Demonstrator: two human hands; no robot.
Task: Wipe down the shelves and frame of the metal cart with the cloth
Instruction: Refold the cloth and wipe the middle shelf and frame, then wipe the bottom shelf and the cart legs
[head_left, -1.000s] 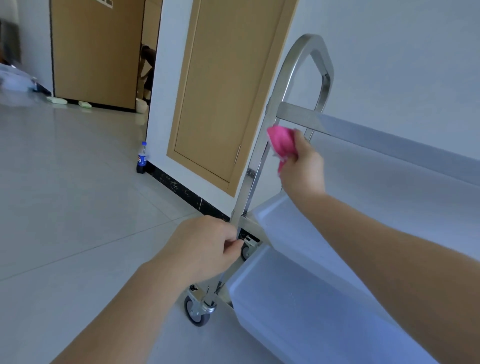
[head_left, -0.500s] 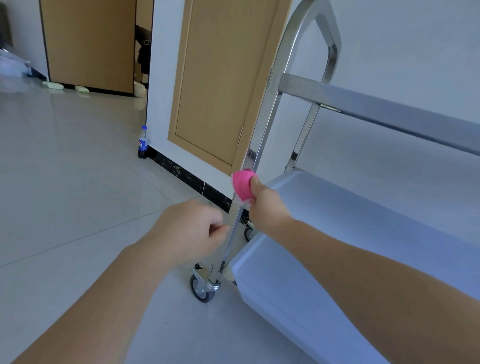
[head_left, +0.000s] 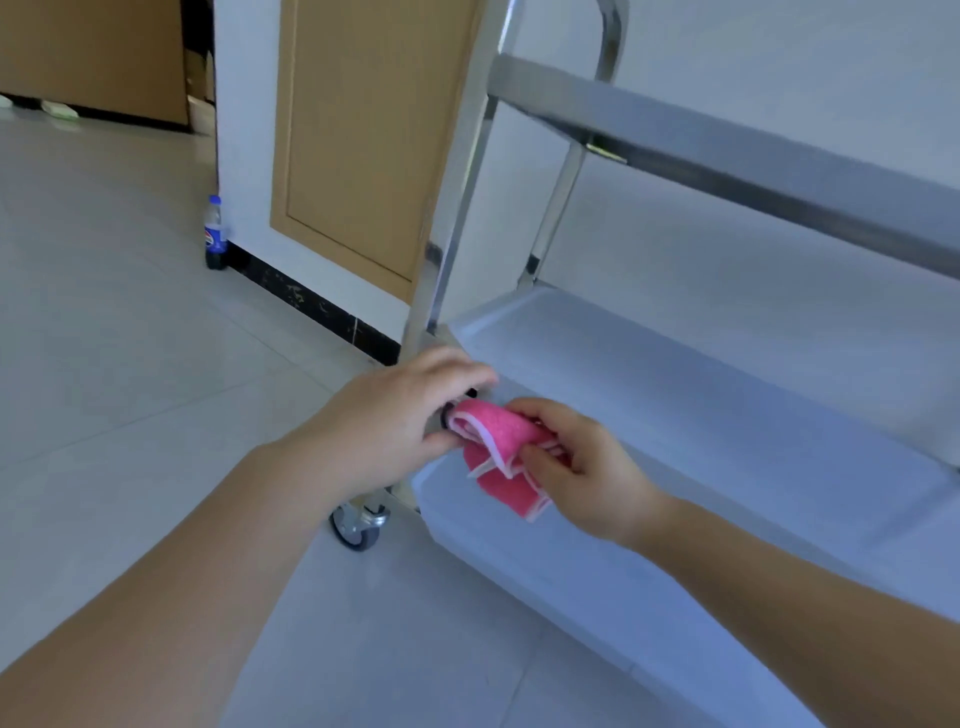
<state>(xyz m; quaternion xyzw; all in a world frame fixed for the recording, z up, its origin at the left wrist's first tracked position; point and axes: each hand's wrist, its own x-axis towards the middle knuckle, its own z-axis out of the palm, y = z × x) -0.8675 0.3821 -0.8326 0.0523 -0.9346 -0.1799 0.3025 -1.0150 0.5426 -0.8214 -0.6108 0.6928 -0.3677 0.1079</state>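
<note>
The metal cart fills the right half of the view, with a shiny upright frame post, an upper shelf, a middle shelf and a lower shelf. My right hand pinches a folded pink cloth low beside the post, over the lower shelf's corner. My left hand is curled around the lower part of the post, its fingertips touching the cloth's edge. A caster wheel shows below my left wrist.
A blue-labelled drink bottle stands on the tiled floor against the white wall. A wooden door panel lies behind the cart post, with a dark skirting strip below. Open floor stretches to the left.
My right hand has brought the pink cloth down the frame post from near the upper shelf to the level of the lower shelf. My left hand stayed low on the post.
</note>
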